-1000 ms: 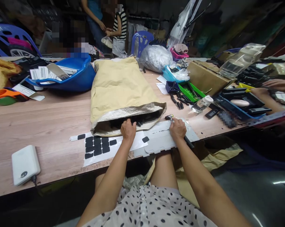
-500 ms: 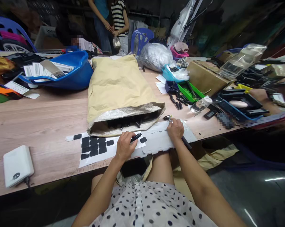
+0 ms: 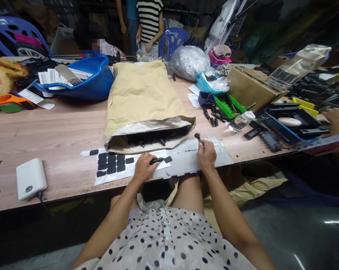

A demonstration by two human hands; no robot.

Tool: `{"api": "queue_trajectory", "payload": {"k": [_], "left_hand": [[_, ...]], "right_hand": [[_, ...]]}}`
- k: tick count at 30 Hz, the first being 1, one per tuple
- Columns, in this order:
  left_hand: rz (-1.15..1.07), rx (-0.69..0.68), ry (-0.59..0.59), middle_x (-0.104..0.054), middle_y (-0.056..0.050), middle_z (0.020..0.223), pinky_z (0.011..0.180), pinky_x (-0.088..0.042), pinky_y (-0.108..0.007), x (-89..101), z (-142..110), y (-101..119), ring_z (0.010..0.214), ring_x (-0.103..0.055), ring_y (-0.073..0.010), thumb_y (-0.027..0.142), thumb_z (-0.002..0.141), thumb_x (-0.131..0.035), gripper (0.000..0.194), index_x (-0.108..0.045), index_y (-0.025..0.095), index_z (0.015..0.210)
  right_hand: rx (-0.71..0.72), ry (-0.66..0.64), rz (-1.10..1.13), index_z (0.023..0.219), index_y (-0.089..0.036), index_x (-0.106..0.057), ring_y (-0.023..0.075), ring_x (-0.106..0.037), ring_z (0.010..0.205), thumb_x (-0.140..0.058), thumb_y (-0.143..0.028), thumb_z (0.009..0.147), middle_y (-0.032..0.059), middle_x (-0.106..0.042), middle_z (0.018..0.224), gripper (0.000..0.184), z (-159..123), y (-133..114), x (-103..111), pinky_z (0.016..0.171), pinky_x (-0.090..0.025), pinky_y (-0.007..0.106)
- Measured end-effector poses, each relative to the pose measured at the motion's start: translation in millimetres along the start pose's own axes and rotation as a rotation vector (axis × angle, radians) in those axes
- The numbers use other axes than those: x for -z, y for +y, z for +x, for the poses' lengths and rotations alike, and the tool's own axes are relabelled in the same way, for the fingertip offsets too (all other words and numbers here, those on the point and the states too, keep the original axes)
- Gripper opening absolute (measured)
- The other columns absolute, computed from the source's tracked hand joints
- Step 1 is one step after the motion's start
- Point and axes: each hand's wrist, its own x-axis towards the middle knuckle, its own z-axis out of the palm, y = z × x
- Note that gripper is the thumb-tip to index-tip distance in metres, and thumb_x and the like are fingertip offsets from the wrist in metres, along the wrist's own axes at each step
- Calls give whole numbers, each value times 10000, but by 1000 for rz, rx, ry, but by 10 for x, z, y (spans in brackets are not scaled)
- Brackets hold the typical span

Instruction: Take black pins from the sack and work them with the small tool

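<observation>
My left hand [image 3: 144,166] is closed on a slim black plastic piece [image 3: 157,161], whose end points right at the front edge of the table. Under and beside it lies a white sheet [image 3: 102,180] carrying rows of black rounded-square pads [image 3: 111,165]; one loose pad [image 3: 168,159] sits by the piece's tip. In my right hand [image 3: 207,154] is a small hammer [image 3: 197,136], its dark head up and its handle mostly hidden by the fingers. A flat grey board [image 3: 183,159] lies below both hands. Behind them a tan paper sack [image 3: 144,93] gapes toward me, with black parts inside.
On the left stand a blue basin [image 3: 85,84] of white packets and a white power bank [image 3: 31,178] with a cable. To the right are a green tray [image 3: 230,107], a clear bottle [image 3: 241,122] and a blue tray [image 3: 287,131]. Another person's hand [image 3: 338,116] rests at far right.
The hammer's head has turned, now showing its round end. My left hand has tilted the black piece flatter, close to the loose pad. The view has shifted slightly.
</observation>
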Motion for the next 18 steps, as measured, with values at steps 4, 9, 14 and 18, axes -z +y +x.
{"api": "queue_trajectory", "payload": {"k": [4, 9, 14, 18], "left_hand": [[-17, 48, -8, -656, -12, 887, 820, -500, -337, 11, 26, -5, 893, -601, -210, 236, 803, -721, 130, -739, 254, 931], [-44, 64, 5, -651, -4, 857, 810, -504, -325, -18, 51, -11, 883, -604, -199, 235, 798, -736, 130, -763, 263, 922], [-59, 47, 46, -653, -4, 860, 806, -507, -321, -72, 50, -39, 876, -607, -191, 242, 811, -732, 135, -781, 275, 931], [-69, 42, 49, -650, -5, 858, 811, -507, -325, -84, 55, -50, 871, -602, -191, 234, 806, -735, 141, -782, 271, 934]], "right_hand": [[169, -195, 350, 1126, -197, -696, 199, -634, 806, -430, -297, 982, 72, -687, 927, 319, -486, -439, 62, 731, -531, 325], [299, -293, 414, 1158, -231, -707, 202, -673, 896, -456, -264, 987, 67, -720, 952, 306, -850, -744, 4, 815, -560, 322], [358, -247, 330, 1234, -236, -686, 203, -669, 887, -415, -250, 1012, 80, -703, 955, 350, -942, -741, -21, 785, -562, 306], [390, -224, 273, 1250, -234, -681, 198, -662, 836, -397, -242, 1018, 82, -684, 933, 367, -985, -720, -46, 714, -556, 287]]}}
